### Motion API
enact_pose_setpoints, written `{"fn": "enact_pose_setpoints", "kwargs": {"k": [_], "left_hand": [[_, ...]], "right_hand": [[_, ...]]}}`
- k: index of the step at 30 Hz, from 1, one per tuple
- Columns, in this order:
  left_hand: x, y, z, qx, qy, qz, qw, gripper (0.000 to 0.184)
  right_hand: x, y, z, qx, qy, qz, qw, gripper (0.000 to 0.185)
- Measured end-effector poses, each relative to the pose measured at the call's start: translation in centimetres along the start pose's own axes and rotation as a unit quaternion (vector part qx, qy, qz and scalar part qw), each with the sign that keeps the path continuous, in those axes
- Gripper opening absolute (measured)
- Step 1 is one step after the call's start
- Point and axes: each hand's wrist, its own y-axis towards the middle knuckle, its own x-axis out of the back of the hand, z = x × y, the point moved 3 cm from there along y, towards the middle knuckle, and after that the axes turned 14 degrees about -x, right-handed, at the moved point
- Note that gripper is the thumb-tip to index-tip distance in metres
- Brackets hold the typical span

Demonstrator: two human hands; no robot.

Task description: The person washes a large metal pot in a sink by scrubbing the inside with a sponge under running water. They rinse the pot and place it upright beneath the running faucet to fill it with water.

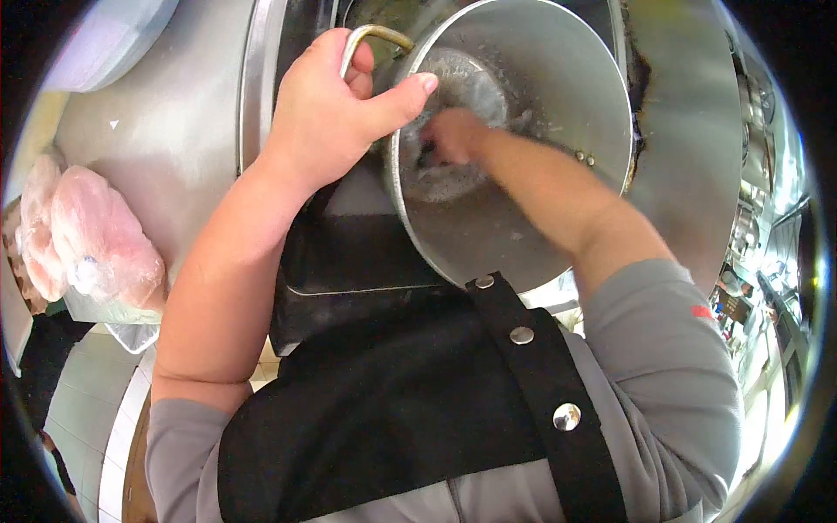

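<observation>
A large metal pot (558, 96) is tilted so that its inside faces me. My left hand (340, 109) is wrapped round the pot's curved handle (379, 37), its thumb resting against the rim. Deep inside the pot, near the wet, whitish bottom, is my right hand (455, 138). Its fingers are curled and blurred by motion, around something dark that I cannot make out.
On the left, pinkish plastic bags (100, 231) lie by the metal counter (174, 113). A pale tub (109, 44) stands at the upper left. A dark sink edge or stand (366, 253) is under the pot. More metal counter (684, 131) runs along the right.
</observation>
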Motion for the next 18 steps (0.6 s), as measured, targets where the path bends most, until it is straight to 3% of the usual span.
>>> {"fn": "enact_pose_setpoints", "kwargs": {"k": [3, 5, 7, 10, 13, 16, 18], "left_hand": [[-0.3, -0.2, -0.9, -0.003, -0.013, -0.002, 1.0, 0.037], [-0.2, -0.1, -1.0, -0.009, -0.012, -0.004, 1.0, 0.038], [0.0, -0.2, -0.7, -0.009, 0.008, 0.007, 1.0, 0.038], [0.1, -0.2, -0.6, 0.0, 0.015, 0.013, 1.0, 0.039], [0.1, 0.2, -0.1, -0.011, 0.022, 0.008, 1.0, 0.039], [0.1, 0.1, -0.5, -0.009, 0.026, 0.009, 1.0, 0.041], [0.1, -0.3, -0.5, -0.002, 0.027, 0.006, 1.0, 0.041]], "right_hand": [[-0.7, -1.1, 1.5, 0.003, -0.006, -0.015, 1.0, 0.025], [-0.7, -0.1, -2.8, -0.039, -0.088, 0.002, 0.995, 0.025], [0.6, 1.3, -9.4, -0.111, -0.069, 0.019, 0.991, 0.026], [2.5, -0.3, -5.8, -0.066, -0.109, 0.036, 0.991, 0.027], [-2.2, -1.6, -0.5, -0.017, -0.082, 0.051, 0.995, 0.024], [-2.9, -2.3, -1.6, 0.0, -0.019, 0.001, 1.0, 0.024], [-0.8, -1.0, -5.4, -0.088, -0.106, 0.056, 0.989, 0.025]]}}
